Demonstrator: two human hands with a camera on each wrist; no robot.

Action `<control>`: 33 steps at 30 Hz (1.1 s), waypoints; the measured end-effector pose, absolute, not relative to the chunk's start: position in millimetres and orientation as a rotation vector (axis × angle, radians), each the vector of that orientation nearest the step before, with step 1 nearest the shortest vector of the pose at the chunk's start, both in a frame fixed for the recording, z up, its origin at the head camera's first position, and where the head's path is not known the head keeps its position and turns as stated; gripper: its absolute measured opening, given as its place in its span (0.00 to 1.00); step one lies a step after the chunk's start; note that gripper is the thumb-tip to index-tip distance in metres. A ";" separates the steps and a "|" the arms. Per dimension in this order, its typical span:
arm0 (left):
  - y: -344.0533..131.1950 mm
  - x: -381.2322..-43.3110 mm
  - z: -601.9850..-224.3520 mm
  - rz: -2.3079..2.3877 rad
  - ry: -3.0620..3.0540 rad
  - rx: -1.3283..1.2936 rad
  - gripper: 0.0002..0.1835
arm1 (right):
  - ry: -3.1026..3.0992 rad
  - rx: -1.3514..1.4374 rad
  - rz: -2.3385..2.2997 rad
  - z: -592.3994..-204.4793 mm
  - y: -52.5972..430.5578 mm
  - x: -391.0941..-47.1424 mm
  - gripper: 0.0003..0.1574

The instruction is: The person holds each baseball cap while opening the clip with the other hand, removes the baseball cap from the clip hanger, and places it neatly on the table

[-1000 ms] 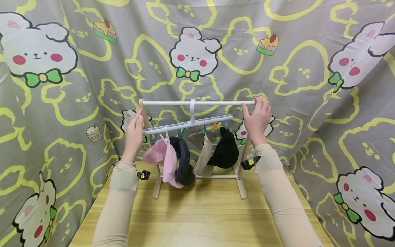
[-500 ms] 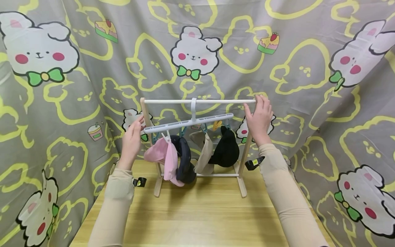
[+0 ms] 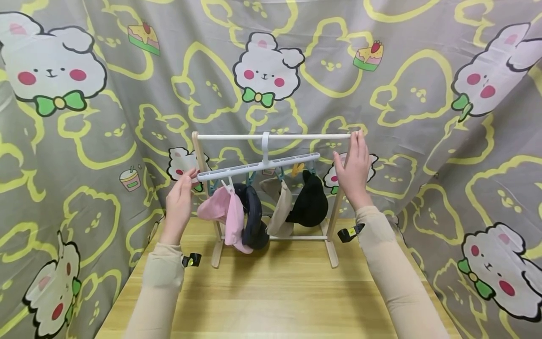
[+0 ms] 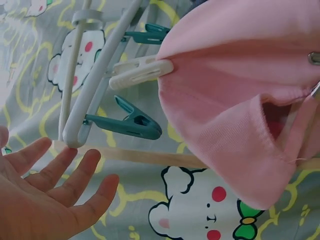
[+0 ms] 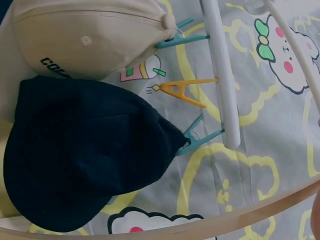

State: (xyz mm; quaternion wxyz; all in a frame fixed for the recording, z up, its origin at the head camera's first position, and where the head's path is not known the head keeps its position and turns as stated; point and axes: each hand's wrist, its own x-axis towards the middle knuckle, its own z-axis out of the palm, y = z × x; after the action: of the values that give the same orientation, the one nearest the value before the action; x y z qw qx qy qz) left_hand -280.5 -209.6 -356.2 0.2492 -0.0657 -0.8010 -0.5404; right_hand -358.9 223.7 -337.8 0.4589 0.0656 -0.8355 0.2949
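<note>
A light-blue clip hanger hangs tilted from the rack's white top rod, its left end lower. Clipped beneath it are a pink cap, a dark navy cap, a beige cap and a black cap. My left hand is at the hanger's left end; in the left wrist view its fingers are spread, fingertips right at that end. With fingers extended, my right hand rests at the top of the rack's right post, thumb apart. Neither hand holds anything.
The wooden rack's feet stand on a wood-grain table. An orange clip and a teal clip hang on the hanger with no cap in them. A patterned grey curtain surrounds the table on three sides.
My left hand has moved down and slightly left, away from the left post to the hanger's end. My right thumb has come off the top rod. Hanger and caps keep their tilt.
</note>
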 end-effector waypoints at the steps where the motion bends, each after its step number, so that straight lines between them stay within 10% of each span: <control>1: -209.2 -279.4 -357.3 -1.478 -2.177 -0.173 0.25 | -2.057 0.169 0.718 -339.2 223.4 -357.9 0.44; 33: -184.9 -261.7 -392.6 -1.628 -2.151 -0.187 0.26 | -1.978 0.250 0.613 -392.5 214.6 -347.1 0.37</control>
State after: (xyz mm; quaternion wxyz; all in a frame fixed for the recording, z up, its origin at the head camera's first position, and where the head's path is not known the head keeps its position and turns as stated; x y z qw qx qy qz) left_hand -261.7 -184.9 -392.6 0.2169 -0.0676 -0.7766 -0.5876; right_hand -347.1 214.6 -392.5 0.5039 0.1035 -0.8191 0.2539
